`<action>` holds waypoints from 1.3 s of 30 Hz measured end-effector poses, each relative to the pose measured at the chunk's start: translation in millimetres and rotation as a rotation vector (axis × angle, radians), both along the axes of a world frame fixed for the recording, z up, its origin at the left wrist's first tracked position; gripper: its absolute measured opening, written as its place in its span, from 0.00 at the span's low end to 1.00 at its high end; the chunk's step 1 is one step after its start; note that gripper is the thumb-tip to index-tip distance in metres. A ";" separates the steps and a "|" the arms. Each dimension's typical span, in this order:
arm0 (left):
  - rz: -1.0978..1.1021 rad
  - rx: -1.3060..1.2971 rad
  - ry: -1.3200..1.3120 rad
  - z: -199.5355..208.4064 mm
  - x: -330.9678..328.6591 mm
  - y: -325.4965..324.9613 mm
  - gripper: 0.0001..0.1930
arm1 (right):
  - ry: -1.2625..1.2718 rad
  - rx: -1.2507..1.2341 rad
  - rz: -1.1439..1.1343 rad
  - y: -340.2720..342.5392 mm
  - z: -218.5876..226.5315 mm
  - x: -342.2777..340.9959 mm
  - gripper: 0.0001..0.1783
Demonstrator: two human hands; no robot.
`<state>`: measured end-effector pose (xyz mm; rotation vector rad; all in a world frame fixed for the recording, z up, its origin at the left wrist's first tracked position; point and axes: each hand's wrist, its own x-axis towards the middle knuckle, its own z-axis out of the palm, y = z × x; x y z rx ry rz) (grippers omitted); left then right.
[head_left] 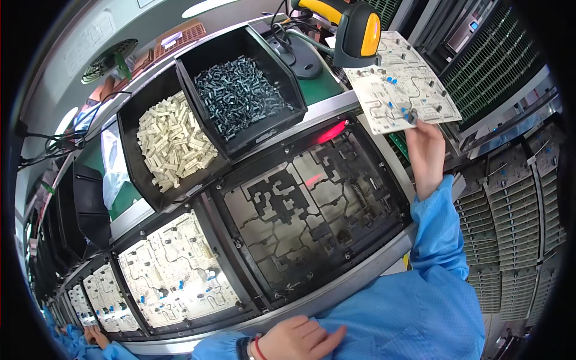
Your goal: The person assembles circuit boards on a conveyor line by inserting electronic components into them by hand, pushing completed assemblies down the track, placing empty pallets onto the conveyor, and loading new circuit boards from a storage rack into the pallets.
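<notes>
In the head view, I have my right grip (pixel 427 153) closed in a pinch on the near edge of a white circuit board (pixel 396 90), held up just beyond the far right corner of the dark fixture (pixel 315 204), beside a yellow-and-black scanner (pixel 357 36). My left grip (pixel 294 338) hangs near the fixture's close edge, fingers loosely spread, nothing visible in it. Left of the fixture lies a seated board (pixel 180 270); beyond it I see black bins of cream pieces (pixel 177 144) and dark parts (pixel 240 93). Red light (pixel 331 132) falls across the fixture.
</notes>
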<state>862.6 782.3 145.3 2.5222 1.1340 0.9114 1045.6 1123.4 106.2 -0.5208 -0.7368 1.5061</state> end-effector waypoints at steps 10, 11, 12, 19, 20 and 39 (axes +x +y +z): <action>0.263 -0.044 -0.020 -31.5 -9.3 -7.6 0.17 | 0.016 0.022 0.053 49.5 2.1 -38.8 0.17; 0.266 -0.045 -0.020 -30.8 -10.0 -7.5 0.17 | 0.008 0.007 0.055 52.6 3.5 -42.5 0.17; 0.276 -0.036 -0.022 -30.9 -10.9 -7.7 0.17 | 0.000 -0.007 0.056 55.0 5.1 -45.8 0.16; 0.313 -0.006 -0.085 -34.2 -26.3 -34.0 0.20 | -0.063 -0.065 -0.065 23.5 34.8 -58.1 0.15; 0.279 0.005 -0.071 -45.0 -42.0 -47.1 0.20 | -0.046 -0.056 -0.098 10.5 21.0 -57.5 0.15; 0.363 -0.034 -0.131 8.4 -79.9 -52.8 0.19 | -0.191 -0.124 0.058 -202.4 97.6 164.1 0.21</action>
